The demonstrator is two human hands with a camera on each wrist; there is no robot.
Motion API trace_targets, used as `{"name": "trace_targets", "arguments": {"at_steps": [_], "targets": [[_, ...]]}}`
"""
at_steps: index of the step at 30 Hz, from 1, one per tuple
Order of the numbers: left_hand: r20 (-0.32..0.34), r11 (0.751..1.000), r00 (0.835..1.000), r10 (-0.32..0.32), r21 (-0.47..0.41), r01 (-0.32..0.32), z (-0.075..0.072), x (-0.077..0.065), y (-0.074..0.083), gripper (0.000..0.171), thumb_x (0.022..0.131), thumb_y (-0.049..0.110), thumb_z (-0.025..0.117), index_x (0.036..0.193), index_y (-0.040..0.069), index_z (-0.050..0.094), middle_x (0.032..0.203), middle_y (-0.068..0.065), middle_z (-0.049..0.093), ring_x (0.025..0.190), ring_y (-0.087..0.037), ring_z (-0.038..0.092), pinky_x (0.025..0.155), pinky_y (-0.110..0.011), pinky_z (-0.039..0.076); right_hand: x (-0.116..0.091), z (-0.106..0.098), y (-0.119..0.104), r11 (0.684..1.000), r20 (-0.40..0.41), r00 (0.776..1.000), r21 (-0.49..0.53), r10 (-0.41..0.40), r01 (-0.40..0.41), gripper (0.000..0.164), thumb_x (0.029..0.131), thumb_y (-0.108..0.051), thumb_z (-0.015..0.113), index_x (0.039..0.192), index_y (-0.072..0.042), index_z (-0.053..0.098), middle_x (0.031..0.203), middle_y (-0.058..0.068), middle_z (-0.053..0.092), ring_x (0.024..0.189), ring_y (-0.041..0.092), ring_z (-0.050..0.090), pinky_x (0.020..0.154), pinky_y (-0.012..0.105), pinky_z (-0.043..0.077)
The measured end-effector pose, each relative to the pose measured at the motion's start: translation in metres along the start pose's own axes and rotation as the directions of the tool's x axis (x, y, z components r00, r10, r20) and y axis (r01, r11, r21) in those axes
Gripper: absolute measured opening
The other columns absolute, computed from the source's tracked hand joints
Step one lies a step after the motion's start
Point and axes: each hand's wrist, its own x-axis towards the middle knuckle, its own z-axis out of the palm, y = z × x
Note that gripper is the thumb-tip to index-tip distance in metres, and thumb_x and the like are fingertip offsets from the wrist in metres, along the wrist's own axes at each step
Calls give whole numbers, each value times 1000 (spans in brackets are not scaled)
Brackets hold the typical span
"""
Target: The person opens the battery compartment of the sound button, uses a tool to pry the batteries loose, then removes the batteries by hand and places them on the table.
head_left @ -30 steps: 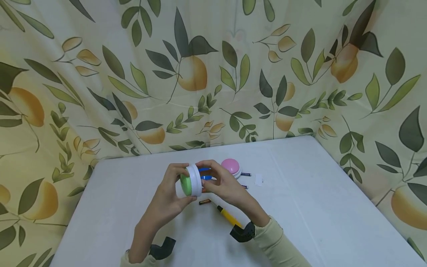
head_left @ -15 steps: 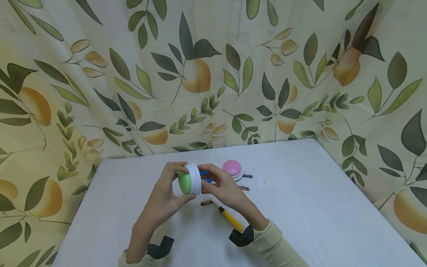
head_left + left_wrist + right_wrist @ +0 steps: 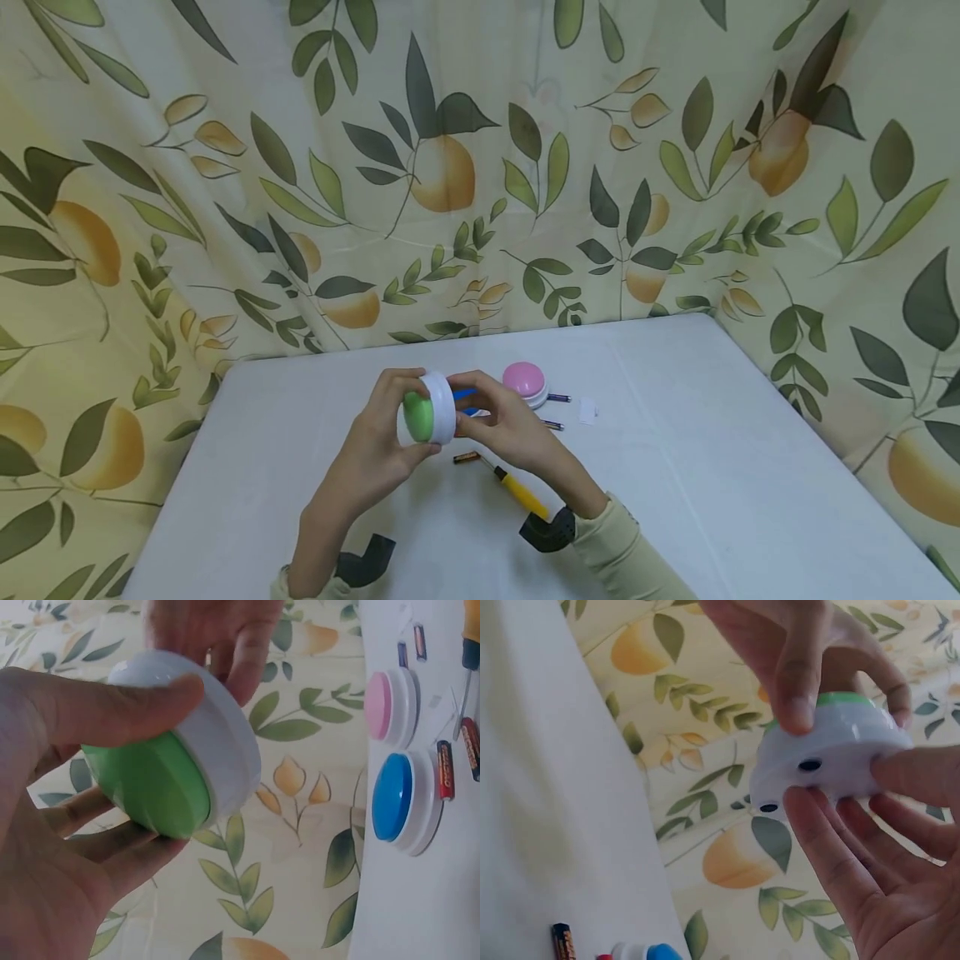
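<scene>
A round push button (image 3: 442, 408) with a white base and a green dome (image 3: 154, 784) is held up over the table, tilted on its side. My left hand (image 3: 378, 442) grips it by the rim, thumb on one side and fingers on the other. At its white underside is my right hand (image 3: 510, 425), with thumb and fingertips touching the base. In the right wrist view, dark round holes (image 3: 810, 764) show in that underside. Part of the green dome is hidden behind the left fingers.
A pink push button (image 3: 523, 379) and a blue one (image 3: 392, 796) stand on the white table (image 3: 675, 467). Around them lie several batteries (image 3: 445, 770), a yellow-handled screwdriver (image 3: 521, 492) and a small white piece (image 3: 587, 410). A leaf-and-fruit patterned curtain (image 3: 480, 167) hangs behind.
Both hands keep the green push button in nearly the same place, with slight shifts in its tilt. The head view has moved a little.
</scene>
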Motion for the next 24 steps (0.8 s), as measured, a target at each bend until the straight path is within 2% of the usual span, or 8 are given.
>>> {"name": "trace_targets", "arguments": {"at_steps": [4, 8, 12, 17, 20, 24], "targets": [[8, 1000, 1000, 3, -21, -3, 0, 0, 2, 75, 67, -6, 95, 121, 17, 47, 145, -2, 49, 137, -29, 57, 105, -49, 57, -1, -2, -1, 1000, -4, 1000, 0, -7, 7, 47, 99, -11, 70, 143, -15, 54, 145, 11, 57, 120, 33, 68, 90, 34, 64], [8, 1000, 1000, 11, 6, -11, 0, 1, 3, 73, 68, -6, 94, 120, 16, 47, 145, -5, 49, 137, -32, 58, 103, -50, 58, 0, -1, 0, 1000, -24, 1000, 5, -5, 5, 45, 99, -10, 70, 141, -14, 55, 144, 11, 58, 118, 32, 69, 87, 33, 64], [-5, 1000, 1000, -14, 6, 14, 1, 0, 2, 72, 68, -5, 95, 119, 17, 48, 145, -4, 49, 136, -32, 59, 104, -51, 57, -1, 2, -1, 1000, -35, 999, 21, -5, 6, 41, 101, -13, 67, 141, -14, 56, 144, 11, 59, 118, 31, 69, 86, 34, 65], [-1, 991, 999, -43, -125, 43, 2, 0, 0, 73, 68, -5, 95, 120, 19, 49, 143, 1, 50, 141, -25, 53, 111, -48, 53, -2, 3, -2, 999, -40, 999, 51, -9, 11, 38, 104, -15, 64, 141, -13, 55, 144, 12, 56, 121, 33, 65, 86, 36, 65], [5, 968, 999, -45, -246, 45, 0, 1, -1, 75, 68, -7, 94, 122, 16, 48, 143, 1, 50, 144, -25, 50, 114, -45, 51, -3, 0, -2, 995, -22, 1000, 95, -9, 11, 40, 104, -20, 64, 142, -14, 53, 147, 12, 53, 127, 34, 60, 89, 39, 64], [19, 936, 998, -65, -345, 68, -4, 1, 1, 76, 67, -8, 93, 123, 15, 46, 146, -1, 51, 143, -30, 54, 114, -44, 50, -3, -2, 0, 986, 6, 1000, 165, -24, 22, 44, 103, -29, 67, 141, -15, 50, 146, 11, 50, 132, 34, 54, 97, 52, 61]]}}
